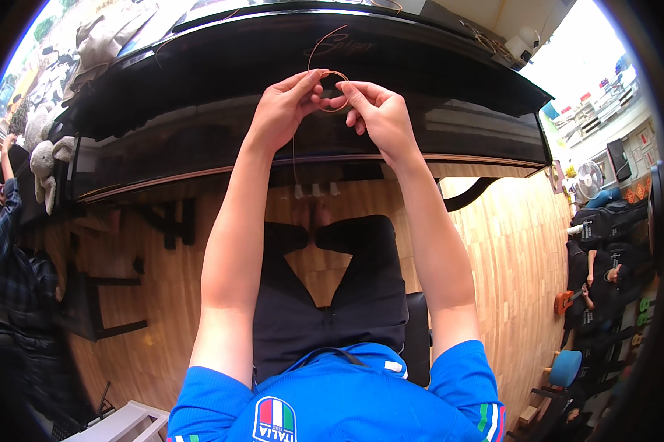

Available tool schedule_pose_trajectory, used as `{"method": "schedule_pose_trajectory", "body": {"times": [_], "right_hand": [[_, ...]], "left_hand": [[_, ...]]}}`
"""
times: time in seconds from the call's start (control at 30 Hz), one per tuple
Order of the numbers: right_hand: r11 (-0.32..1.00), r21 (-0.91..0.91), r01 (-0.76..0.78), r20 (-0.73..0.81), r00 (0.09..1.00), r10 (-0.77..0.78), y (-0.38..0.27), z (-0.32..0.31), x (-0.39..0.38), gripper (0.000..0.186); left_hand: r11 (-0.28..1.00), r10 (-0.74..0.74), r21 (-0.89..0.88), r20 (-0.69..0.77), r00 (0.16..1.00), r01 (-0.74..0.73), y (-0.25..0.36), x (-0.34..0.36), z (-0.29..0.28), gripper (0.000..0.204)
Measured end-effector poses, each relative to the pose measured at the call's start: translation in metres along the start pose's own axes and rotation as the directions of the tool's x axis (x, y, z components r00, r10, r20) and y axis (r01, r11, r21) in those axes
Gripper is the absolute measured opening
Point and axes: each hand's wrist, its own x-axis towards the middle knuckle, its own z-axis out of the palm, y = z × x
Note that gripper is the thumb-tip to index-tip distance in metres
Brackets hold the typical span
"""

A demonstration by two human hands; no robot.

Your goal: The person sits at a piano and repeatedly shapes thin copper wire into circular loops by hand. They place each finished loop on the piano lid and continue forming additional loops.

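A thin copper-coloured wire is bent into a small ring (333, 72) in front of a glossy black piano (464, 118). My left hand (286, 110) grips the ring's left side with fingertips pressed together. My right hand (380, 121) pinches its right side, thumb and forefinger on the wire. One loose end (324, 37) arcs up above the ring, and a thinner-looking length (293, 158) hangs below my left hand toward the pedals (316, 188).
I sit on a black bench (419, 331). Grey plush toys (46, 169) lie at the piano's left, near another person (4, 221). At right are people in black (597, 258), one holding a small guitar (565, 300), a fan (589, 179) and a blue stool (564, 367).
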Motion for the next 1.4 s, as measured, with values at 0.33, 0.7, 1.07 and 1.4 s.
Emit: {"method": "schedule_pose_trajectory", "body": {"times": [0.33, 0.7, 1.07, 1.4], "right_hand": [[0.909, 0.411, -0.072, 0.012, 0.997, 0.074, 0.028, 0.005, 0.017, 0.025], [0.968, 0.113, 0.224, -0.203, 0.959, -0.198, 0.041, 0.014, 0.017, 0.020], [0.390, -0.814, 0.431, -0.071, 0.592, -0.803, 0.044, 0.007, 0.023, 0.009], [0.390, -0.757, 0.524, -0.008, 0.589, -0.808, 0.040, 0.002, 0.017, 0.008]], "left_hand": [[0.995, -0.090, -0.045, 0.076, 0.993, 0.094, 0.002, 0.003, -0.002, 0.036], [1.000, -0.013, 0.004, -0.067, 0.998, 0.013, 0.002, -0.001, 0.009, 0.038], [0.822, 0.298, 0.548, -0.186, 0.936, -0.153, -0.022, 0.002, 0.023, 0.025], [0.767, 0.277, 0.622, -0.105, 0.955, -0.154, -0.021, -0.001, 0.015, 0.024]]}}
